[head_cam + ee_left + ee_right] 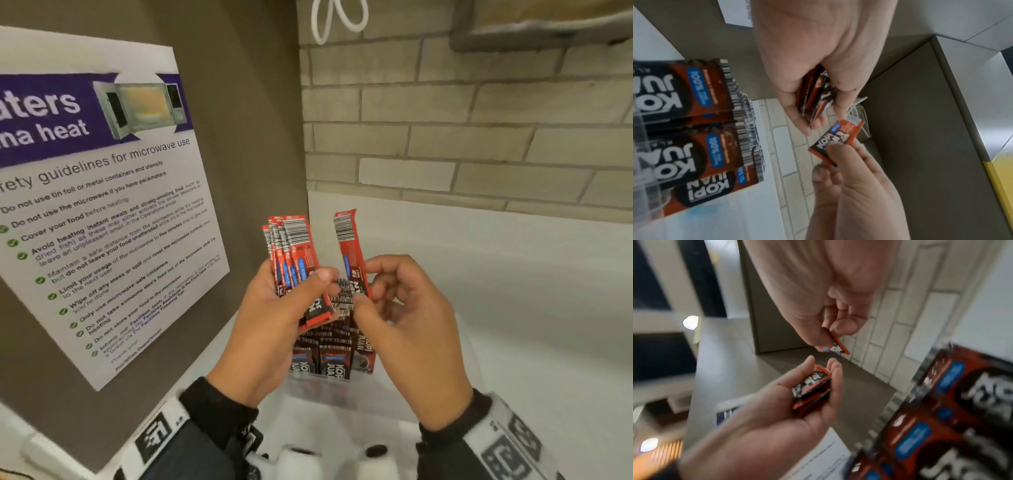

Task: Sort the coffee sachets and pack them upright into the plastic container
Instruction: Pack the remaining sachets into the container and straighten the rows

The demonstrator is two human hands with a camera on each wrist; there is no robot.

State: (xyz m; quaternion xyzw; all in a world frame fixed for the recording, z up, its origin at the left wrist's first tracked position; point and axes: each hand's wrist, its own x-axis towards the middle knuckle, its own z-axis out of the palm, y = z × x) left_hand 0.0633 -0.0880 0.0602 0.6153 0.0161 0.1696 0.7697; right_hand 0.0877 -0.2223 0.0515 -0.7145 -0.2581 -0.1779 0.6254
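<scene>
Workplace pantry: microwave safety poster from Facilities team, brick-tile wall, white counter.

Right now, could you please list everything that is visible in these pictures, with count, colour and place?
bundle of sachets: several, exact count unclear, red, gripped upright in the left hand
single sachet: one, red, pinched upright in the right hand, apart from the bundle
packed sachets: many, dark brown and red, standing upright in the container
plastic container: one, clear, on the white counter below the hands
poster: one, white and purple, on the grey panel at left
brick wall: beige, behind the counter
left hand: one, holds the bundle
right hand: one, pinches the single sachet
</scene>
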